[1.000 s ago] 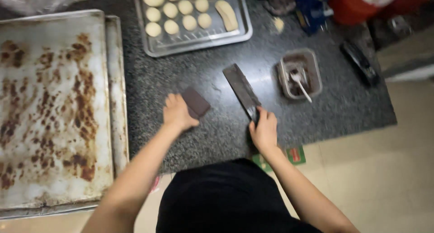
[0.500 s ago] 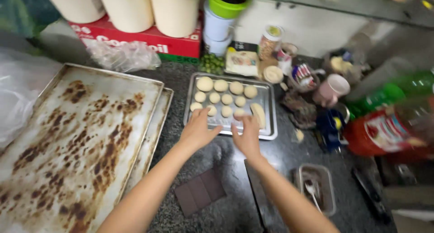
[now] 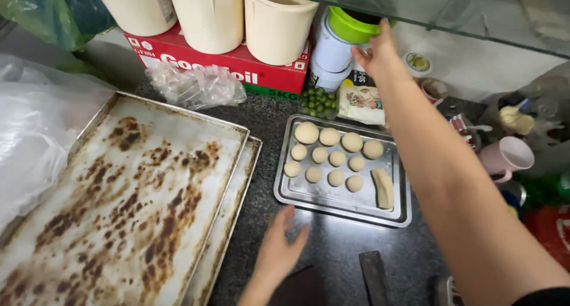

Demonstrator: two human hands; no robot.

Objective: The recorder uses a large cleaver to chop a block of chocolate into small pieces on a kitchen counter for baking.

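My right hand reaches far back over the counter, fingers apart, at a stack of containers with a green tub on top. My left hand hovers open and empty low over the dark granite counter, just in front of a small steel tray. That tray holds several round dough balls and one dough log. A dark flat scraper lies near my left wrist. Beside it lies a cleaver.
Two large stained baking sheets are stacked at the left. Behind stand cream buckets on a red box, a crumpled plastic bag, small green fruit, a printed packet and a pink mug. A glass shelf overhangs.
Both hands left the scraper and cleaver and went to the dough tray. Since then my right hand has reached up and back to the containers, and my left has drawn back toward me.
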